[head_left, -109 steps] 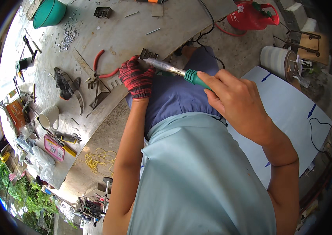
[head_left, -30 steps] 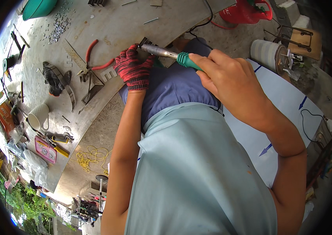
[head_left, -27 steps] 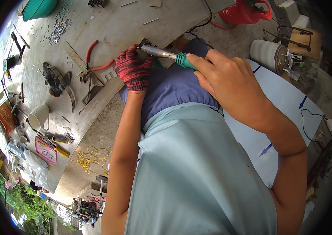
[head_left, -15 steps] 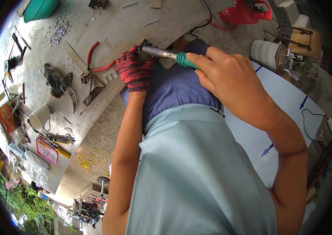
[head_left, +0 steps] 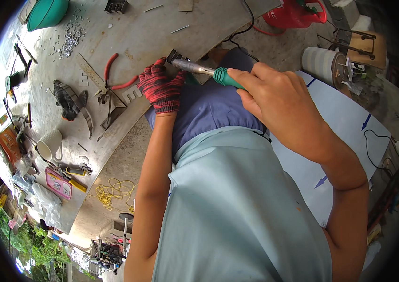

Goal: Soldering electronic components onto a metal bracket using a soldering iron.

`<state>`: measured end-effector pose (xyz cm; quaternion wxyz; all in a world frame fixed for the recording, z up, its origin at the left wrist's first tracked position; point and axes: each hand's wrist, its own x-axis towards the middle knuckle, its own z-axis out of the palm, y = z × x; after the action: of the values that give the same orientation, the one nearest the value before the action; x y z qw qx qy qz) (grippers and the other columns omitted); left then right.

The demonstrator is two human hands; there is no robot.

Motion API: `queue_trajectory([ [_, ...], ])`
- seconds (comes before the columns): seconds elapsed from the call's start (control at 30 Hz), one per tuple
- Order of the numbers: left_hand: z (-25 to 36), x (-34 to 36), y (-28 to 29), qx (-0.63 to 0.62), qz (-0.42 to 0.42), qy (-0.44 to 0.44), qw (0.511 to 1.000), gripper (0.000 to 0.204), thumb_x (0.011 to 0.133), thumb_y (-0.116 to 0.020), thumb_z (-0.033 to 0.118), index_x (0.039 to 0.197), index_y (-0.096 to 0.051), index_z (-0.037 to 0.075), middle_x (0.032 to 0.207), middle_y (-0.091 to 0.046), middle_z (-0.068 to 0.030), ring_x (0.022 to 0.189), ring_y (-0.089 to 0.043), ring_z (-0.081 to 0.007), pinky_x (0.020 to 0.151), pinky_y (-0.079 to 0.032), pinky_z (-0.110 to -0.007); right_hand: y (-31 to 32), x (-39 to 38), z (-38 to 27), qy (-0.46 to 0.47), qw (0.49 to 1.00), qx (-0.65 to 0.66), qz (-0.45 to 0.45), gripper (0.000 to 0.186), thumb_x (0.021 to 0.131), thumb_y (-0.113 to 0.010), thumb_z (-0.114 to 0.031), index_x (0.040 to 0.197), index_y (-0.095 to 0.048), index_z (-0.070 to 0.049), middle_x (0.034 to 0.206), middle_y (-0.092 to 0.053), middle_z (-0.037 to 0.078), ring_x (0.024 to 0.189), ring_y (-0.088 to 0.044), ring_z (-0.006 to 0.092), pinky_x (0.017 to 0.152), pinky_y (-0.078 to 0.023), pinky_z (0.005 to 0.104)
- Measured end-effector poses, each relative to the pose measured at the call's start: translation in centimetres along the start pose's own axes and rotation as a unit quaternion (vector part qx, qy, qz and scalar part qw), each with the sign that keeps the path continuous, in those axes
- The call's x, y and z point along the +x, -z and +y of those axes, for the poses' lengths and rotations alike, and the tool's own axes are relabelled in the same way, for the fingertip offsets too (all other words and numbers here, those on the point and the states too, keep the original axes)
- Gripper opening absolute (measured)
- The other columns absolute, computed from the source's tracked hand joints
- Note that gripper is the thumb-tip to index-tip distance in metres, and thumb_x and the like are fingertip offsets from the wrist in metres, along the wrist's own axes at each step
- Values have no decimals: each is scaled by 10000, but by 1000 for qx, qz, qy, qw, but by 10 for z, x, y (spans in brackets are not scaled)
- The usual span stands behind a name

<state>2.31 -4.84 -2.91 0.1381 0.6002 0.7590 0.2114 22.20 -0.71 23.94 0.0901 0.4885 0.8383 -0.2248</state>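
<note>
My right hand (head_left: 281, 96) is bare and closed round the green handle of a soldering iron (head_left: 194, 67), whose metal barrel points left. The iron's front end meets a small dark slotted metal piece (head_left: 173, 55) near the table's edge. My left hand (head_left: 161, 88), in a red and black knit glove, grips that piece at its fingertips; the lower part of the piece is hidden. Beside the left hand on the table lie red-handled pliers (head_left: 110, 70), a metal ruler (head_left: 91, 71) and a flat notched metal piece (head_left: 132, 94).
A green bowl (head_left: 46, 14) and scattered small metal bits (head_left: 71, 40) are at the far left. A white mug (head_left: 49, 144), a dark glove (head_left: 70, 99) and a pink tray (head_left: 58, 183) sit along the left. A red gas cylinder (head_left: 296, 14) stands far right; a black cord (head_left: 252, 23) hangs over the table edge.
The iron and my right hand have shifted very slightly right and down. The view has tilted a little; both hands keep their hold.
</note>
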Motion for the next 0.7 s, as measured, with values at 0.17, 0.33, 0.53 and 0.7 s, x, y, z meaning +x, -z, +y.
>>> queue_trajectory([
  [0.17, 1, 1, -1, -3, -5, -2, 1000, 647, 588, -901, 413, 1156, -706, 173, 1079, -682, -94, 1010, -618, -328, 928, -470, -486, -3, -1, 0, -6, 1000, -9, 5, 179, 916, -688, -106, 1062, -678, -3, 823, -648, 155, 673, -695, 337, 615, -559, 433],
  [0.33, -2, 0, -3, -16, 5, -4, 1000, 633, 596, -898, 406, 1151, -704, 171, 1072, -682, -93, 999, -619, -330, 926, -470, -486, -10, -4, 1, -8, 1000, 14, 15, 220, 917, -696, -105, 1107, -680, 6, 831, -640, 155, 662, -692, 319, 600, -557, 418],
  [0.53, -1, 1, -3, -14, 6, -13, 1000, 643, 594, -900, 408, 1155, -702, 164, 1077, -684, -92, 1003, -619, -331, 933, -467, -487, -22, -12, 5, -14, 998, 47, 40, 276, 923, -698, -103, 1174, -679, 9, 805, -606, 132, 641, -681, 293, 582, -552, 401],
  [0.7, -3, 0, -2, -9, 2, -7, 1000, 654, 592, -901, 411, 1160, -701, 157, 1082, -684, -93, 1019, -618, -332, 945, -465, -484, -18, -10, 7, 3, 999, 41, 33, 296, 887, -708, -82, 1168, -686, 8, 812, -604, 132, 647, -683, 292, 576, -553, 399],
])
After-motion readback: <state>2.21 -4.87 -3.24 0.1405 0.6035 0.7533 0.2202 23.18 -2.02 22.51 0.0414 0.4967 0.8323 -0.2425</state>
